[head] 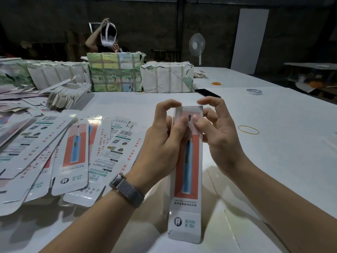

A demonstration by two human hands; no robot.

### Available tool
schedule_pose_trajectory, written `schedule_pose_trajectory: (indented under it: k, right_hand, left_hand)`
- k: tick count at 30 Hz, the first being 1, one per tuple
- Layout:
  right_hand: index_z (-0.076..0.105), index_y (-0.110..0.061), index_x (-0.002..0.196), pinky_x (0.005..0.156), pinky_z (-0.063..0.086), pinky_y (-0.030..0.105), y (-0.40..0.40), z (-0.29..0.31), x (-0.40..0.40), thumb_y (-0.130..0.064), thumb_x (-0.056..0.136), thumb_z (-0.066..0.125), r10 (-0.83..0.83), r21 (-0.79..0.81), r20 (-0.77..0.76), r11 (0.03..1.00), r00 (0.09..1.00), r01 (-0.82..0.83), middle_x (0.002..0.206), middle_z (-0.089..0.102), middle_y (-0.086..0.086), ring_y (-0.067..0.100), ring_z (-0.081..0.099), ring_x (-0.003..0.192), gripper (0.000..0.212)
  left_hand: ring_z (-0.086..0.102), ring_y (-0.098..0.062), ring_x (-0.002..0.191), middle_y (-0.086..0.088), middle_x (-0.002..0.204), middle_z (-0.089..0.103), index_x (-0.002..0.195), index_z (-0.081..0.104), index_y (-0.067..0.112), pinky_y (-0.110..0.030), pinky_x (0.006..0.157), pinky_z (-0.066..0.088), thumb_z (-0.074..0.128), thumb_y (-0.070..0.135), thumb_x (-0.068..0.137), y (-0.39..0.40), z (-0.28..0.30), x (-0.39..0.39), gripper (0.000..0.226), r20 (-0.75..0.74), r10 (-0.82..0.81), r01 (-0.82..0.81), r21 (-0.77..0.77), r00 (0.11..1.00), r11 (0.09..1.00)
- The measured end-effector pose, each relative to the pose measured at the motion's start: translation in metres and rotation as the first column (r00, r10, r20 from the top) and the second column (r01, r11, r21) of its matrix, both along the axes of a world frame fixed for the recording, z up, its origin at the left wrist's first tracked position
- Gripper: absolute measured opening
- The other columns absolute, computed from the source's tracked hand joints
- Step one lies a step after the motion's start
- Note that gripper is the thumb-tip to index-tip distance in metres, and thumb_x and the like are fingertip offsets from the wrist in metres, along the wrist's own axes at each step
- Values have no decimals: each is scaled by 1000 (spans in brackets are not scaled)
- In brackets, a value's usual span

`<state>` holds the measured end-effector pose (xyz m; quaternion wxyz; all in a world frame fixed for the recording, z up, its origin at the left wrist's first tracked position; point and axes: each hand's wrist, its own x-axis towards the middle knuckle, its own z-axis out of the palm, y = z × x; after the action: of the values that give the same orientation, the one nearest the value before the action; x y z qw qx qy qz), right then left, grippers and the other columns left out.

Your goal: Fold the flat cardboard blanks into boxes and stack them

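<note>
A long narrow white box (pixel 187 179) with a red panel and a blue toothbrush picture stands tilted above the white table (pixel 264 152), its far end folded up and its near flap hanging open. My left hand (pixel 162 143) grips the box's left side near the top, thumb on the front face. My right hand (pixel 213 130) pinches the top right edge, with its thumb pressed on the front. Several flat blanks (pixel 73 152) of the same print lie fanned out at the left.
Wrapped bundles (pixel 116 73) and loose stacks of blanks line the table's far side. A person sits behind them. A black phone (pixel 207 92), a tape roll (pixel 254 91) and rubber bands (pixel 248 129) lie to the right. A fan (pixel 197 44) stands at the back.
</note>
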<state>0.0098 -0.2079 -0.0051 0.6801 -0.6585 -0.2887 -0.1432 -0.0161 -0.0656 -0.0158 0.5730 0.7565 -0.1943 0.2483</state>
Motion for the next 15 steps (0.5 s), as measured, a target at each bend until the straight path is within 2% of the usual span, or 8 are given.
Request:
schedule_pose_trajectory:
  k: [3,6,10,15]
  right_hand:
    - [56,-30,97,66,56,43,1,0,3,-23,90,57,25,59,-27,998,999,-24,88,62,5,22,67,78,10]
    - [61,-36,86,68,53,40,1,0,5,-23,87,60,69,120,-73,991,995,-59,82,63,1,21,65,78,12]
    - [57,-28,103,71,58,37,3,-4,4,-27,89,60,52,128,-82,991,995,-41,87,65,0,22,69,82,14]
    - [57,-24,96,69,58,38,3,0,4,-25,89,61,74,134,-100,989,992,-60,83,66,-2,21,68,81,8]
  left_hand:
    - [72,-27,71,-10,82,66,116,40,46,-57,65,59,48,49,97,0,-1,0,21,8,9,-9,12,1000,1000]
    - [72,-26,71,-7,81,66,118,40,47,-57,64,59,47,52,96,0,-1,1,24,18,16,-16,21,1000,1000]
    - [72,-27,71,-11,82,66,116,41,48,-57,65,59,48,49,97,0,-1,2,20,16,29,-29,3,999,1000]
    - [71,-23,71,-6,81,66,115,42,48,-57,66,59,49,48,97,1,-2,3,19,11,35,-35,-2,999,999]
